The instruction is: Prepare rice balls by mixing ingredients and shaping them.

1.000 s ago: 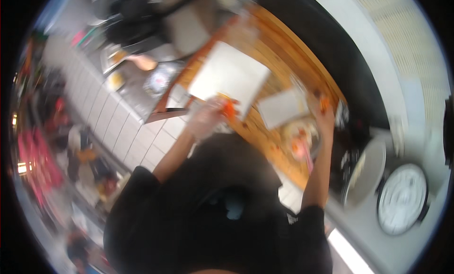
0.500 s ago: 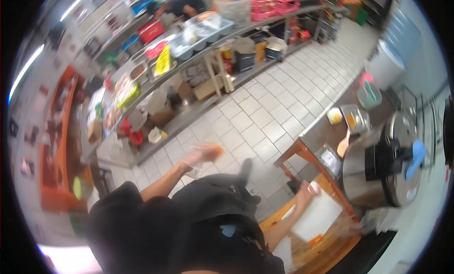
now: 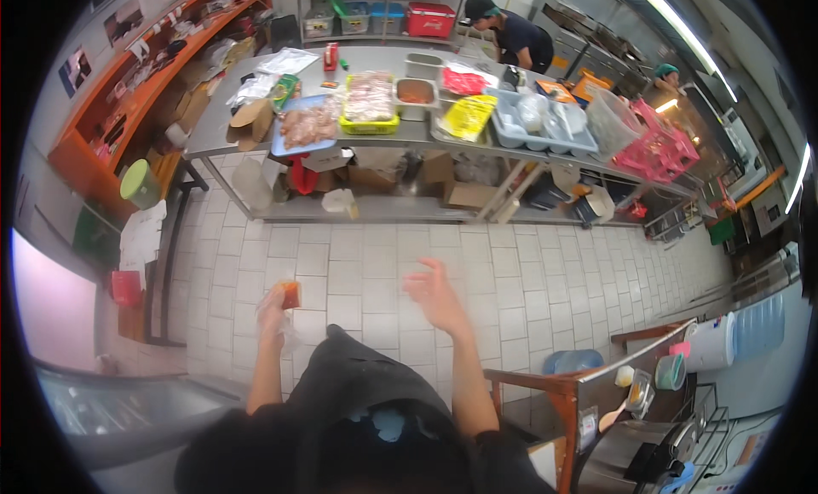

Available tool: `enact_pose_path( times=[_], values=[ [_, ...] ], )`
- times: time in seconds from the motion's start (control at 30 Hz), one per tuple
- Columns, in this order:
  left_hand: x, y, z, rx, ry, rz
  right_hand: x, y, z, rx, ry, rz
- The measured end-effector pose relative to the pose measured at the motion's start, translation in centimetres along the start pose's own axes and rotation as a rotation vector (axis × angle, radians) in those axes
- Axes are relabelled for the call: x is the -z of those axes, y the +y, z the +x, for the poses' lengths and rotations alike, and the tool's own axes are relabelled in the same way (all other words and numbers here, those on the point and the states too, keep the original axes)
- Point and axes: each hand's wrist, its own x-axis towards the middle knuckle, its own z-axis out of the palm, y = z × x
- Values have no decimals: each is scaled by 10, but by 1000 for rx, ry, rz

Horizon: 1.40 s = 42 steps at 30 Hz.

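Clear plastic covers the left hand point(image 3: 272, 313), which keeps its grip on an orange piece point(image 3: 292, 295) on the near side of the table point(image 3: 210, 134). Well apart, the right hand point(image 3: 434, 298) — farther from the table half a second ago — now floats before it, blurred, fingers loosely spread.

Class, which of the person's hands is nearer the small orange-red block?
Left: the clear-gloved left hand holds the orange-red block; the right hand is apart, to its right.
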Motion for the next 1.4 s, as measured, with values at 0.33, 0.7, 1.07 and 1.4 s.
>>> enact_pose_path(
  times=[0.33, 0.7, 1.07, 1.4],
  values=[
    [177, -43, 103, 109, 484, -244, -97, 167, 165, 22, -632, -756],
    [38, -11, 225, 107, 273, 111, 218, 4, 437, 42, 233, -768],
    [-167, -21, 142, 364, 248, 697, 478, 142, 960, 97, 431, -1314],
    [-246, -44, 77, -212, 299, 1449, 545, 228, 1081, 439, -122, -1762]
  ],
)
